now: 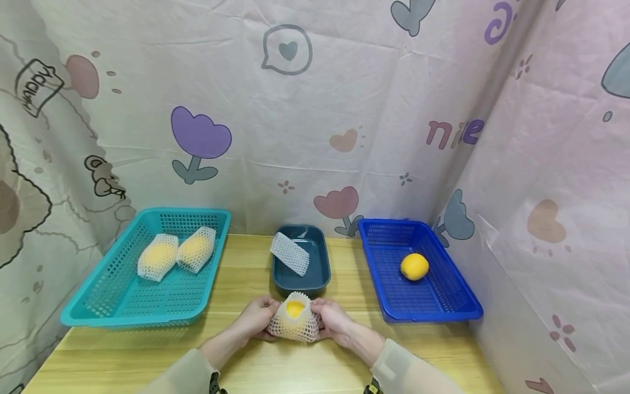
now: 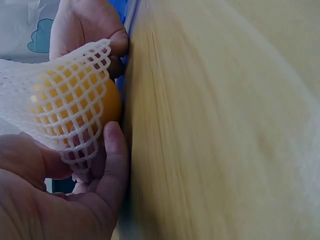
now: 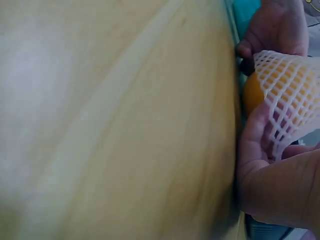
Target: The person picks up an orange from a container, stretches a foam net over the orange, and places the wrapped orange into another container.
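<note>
In the head view a white foam fruit net (image 1: 294, 330) is stretched over a round yellow-orange fruit (image 1: 295, 309), whose top shows through the net's upper opening. My left hand (image 1: 261, 316) grips the net's left side, thumb and fingers at its edge. On the opposite side my right hand (image 1: 336, 323) grips the net as well. From the left wrist, the fruit (image 2: 113, 102) bulges bare out of the net's lower rim, close to the table, with a left fingertip against it. The right wrist view shows the net (image 3: 287, 90) spread around the fruit between both hands.
On the left, a teal basket (image 1: 143, 306) holds two netted fruits (image 1: 158, 257). A dark teal tray (image 1: 315, 273) behind my hands contains a flat foam net (image 1: 290, 253). One bare yellow fruit (image 1: 414, 266) lies in the blue basket (image 1: 428, 316) on the right. Patterned curtains hang behind.
</note>
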Action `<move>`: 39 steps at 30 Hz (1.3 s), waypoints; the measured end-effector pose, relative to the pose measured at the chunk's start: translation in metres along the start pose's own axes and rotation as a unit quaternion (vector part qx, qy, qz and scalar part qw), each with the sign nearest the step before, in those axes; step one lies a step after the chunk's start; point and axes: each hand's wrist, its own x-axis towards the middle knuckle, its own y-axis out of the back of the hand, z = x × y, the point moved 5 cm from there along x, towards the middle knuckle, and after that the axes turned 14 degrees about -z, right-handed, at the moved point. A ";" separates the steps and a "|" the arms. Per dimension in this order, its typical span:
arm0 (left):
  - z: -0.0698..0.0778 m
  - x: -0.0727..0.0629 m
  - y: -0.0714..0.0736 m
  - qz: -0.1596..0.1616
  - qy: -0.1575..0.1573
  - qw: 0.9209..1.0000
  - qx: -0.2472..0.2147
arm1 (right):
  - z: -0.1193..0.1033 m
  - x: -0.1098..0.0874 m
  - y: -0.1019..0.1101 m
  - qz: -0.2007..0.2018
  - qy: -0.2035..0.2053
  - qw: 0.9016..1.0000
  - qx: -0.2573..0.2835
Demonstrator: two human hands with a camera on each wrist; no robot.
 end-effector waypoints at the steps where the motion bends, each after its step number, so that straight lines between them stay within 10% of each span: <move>1: 0.000 0.000 0.000 0.001 0.000 1.000 0.006 | 0.000 0.000 0.001 0.004 -0.001 1.000 -0.009; 11: 0.001 -0.002 0.002 0.005 -0.002 1.000 0.027 | 0.002 -0.002 0.003 0.012 -0.008 0.998 -0.057; 39: 0.004 -0.006 -0.007 -0.104 -0.003 0.980 -0.170 | -0.012 -0.009 -0.011 -0.038 0.028 0.998 0.045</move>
